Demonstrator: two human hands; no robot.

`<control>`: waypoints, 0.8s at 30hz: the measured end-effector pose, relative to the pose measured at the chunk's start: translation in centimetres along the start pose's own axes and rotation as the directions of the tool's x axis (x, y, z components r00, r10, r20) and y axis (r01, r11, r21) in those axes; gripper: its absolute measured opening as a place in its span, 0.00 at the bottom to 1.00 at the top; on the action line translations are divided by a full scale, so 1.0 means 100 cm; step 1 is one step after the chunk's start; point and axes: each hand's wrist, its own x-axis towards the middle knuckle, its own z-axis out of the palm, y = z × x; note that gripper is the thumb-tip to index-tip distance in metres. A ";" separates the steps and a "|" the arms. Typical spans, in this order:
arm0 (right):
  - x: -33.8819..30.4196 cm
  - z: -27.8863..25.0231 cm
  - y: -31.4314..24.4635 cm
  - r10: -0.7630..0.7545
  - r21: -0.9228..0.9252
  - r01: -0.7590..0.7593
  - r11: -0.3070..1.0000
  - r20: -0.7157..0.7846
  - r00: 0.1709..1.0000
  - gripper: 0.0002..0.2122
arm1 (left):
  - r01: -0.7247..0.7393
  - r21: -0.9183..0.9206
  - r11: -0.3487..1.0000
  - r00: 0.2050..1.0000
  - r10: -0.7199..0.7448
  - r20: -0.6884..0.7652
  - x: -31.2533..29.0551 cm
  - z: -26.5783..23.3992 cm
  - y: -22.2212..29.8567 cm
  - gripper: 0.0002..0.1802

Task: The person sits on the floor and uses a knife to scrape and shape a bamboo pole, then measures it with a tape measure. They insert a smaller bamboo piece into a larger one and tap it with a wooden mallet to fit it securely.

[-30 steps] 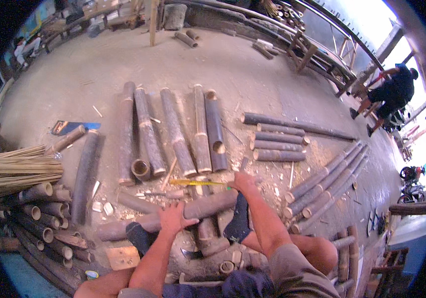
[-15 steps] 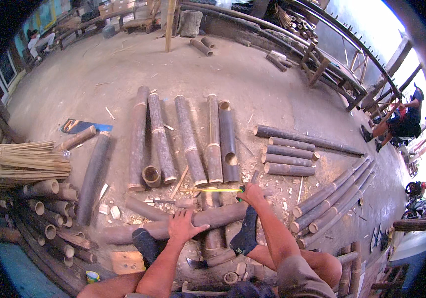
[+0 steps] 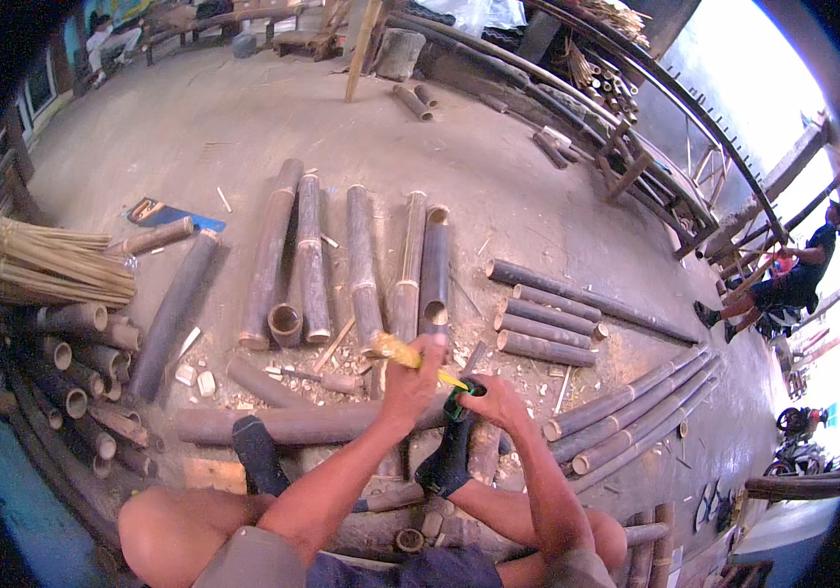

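My left hand (image 3: 415, 382) is closed around the yellow blade of a tape measure (image 3: 454, 381), whose loose end sticks out past my fingers. My right hand (image 3: 494, 402) grips its dark green case at the other end. Both hands are above a thick bamboo pole (image 3: 317, 423) lying crosswise on the floor. My feet, in dark socks, rest at the pole, the right one just under the case. A chisel-like tool with a wooden handle (image 3: 342, 384) lies beyond the pole among wood chips.
Several cut bamboo lengths (image 3: 361, 260) lie side by side ahead. More bamboo poles (image 3: 636, 412) lie at right, and a stack of bamboo tubes (image 3: 72, 402) at left below bundled strips (image 3: 48, 260). A handsaw (image 3: 175, 215) lies far left. Another person (image 3: 802, 265) sits at far right.
My left hand has left the bamboo pole and moved right and up to grasp the tape's blade. My right hand, still with the case, has shifted slightly lower. The view has tilted.
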 end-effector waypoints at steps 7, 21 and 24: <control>-0.007 0.059 0.037 0.100 0.393 -0.127 0.911 0.088 0.991 0.24 | -0.304 0.083 0.949 0.952 0.298 0.076 -0.006 0.030 0.020 0.26; -0.004 0.027 0.044 0.476 0.586 -0.412 0.698 0.050 0.878 0.21 | -0.103 0.696 0.710 0.916 -0.206 0.345 0.003 -0.047 -0.113 0.45; -0.006 -0.002 0.089 0.522 0.356 -0.450 0.819 -0.134 0.843 0.27 | 0.046 0.794 0.607 0.966 -0.230 0.120 -0.013 -0.103 -0.139 0.41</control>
